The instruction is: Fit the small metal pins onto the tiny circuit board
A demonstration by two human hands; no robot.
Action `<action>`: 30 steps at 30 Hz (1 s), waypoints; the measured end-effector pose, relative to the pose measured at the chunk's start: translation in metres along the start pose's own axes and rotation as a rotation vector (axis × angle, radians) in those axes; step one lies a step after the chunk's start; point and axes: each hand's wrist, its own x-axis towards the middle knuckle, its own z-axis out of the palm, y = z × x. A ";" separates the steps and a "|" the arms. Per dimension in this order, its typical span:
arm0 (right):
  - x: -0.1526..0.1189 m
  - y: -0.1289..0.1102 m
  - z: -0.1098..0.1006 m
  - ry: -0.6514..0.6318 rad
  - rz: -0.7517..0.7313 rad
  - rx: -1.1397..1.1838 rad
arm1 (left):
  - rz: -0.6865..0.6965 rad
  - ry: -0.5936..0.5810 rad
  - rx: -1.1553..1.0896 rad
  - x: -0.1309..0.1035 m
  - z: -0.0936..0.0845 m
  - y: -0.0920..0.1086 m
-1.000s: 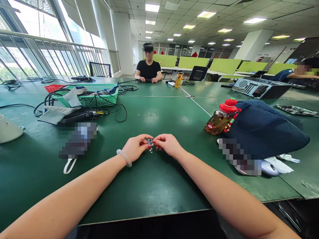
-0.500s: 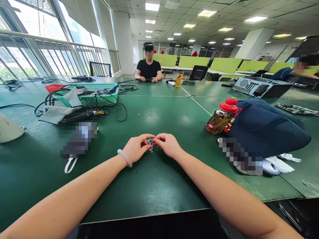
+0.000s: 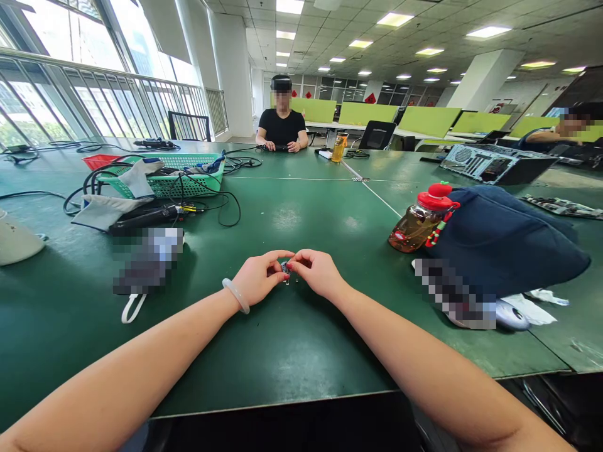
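Close together above the green table (image 3: 282,358), both hands meet at a small grey-and-silver part (image 3: 284,267), too small to name. My left hand (image 3: 259,276), with a pale bangle (image 3: 235,295) at the wrist, pinches it from the left between thumb and fingers. From the right, the thumb and fingertips of my right hand (image 3: 316,271) close on its upper right side. Fingers cover much of the part. Tiny light bits (image 3: 296,280) show just below the fingertips.
A green basket (image 3: 188,183) with cables and gloves stands at the left, behind a phone-like item (image 3: 151,260). On the right are a red-capped bottle (image 3: 417,220), a dark blue bag (image 3: 513,242) and a computer case (image 3: 490,164). A person (image 3: 281,122) sits opposite.
Both hands stay pinched around the small part, with only a slight shift of the fingertips. The whole view has tilted a little.
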 end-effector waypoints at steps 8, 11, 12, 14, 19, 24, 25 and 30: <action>-0.004 -0.007 -0.003 -0.080 -0.141 -0.182 | 0.031 -0.033 -0.040 -0.003 0.000 0.002; -0.005 -0.008 -0.003 -0.120 -0.192 -0.262 | 0.059 -0.062 0.047 -0.004 -0.001 0.007; -0.005 -0.007 -0.004 -0.139 -0.198 -0.277 | 0.069 -0.069 0.078 -0.004 -0.001 0.008; -0.004 -0.005 -0.005 -0.176 -0.197 -0.306 | 0.079 -0.055 0.132 -0.003 -0.003 0.008; 0.000 0.006 -0.005 -0.191 -0.212 -0.487 | -0.008 0.033 0.152 0.002 -0.007 0.000; 0.001 0.013 -0.002 -0.223 -0.235 -0.566 | -0.097 -0.012 0.121 0.006 -0.009 -0.010; 0.001 0.013 -0.002 -0.229 -0.235 -0.565 | -0.103 -0.030 0.125 0.006 -0.008 -0.011; 0.003 0.015 0.000 -0.240 -0.248 -0.584 | -0.084 -0.046 0.173 0.005 -0.004 -0.010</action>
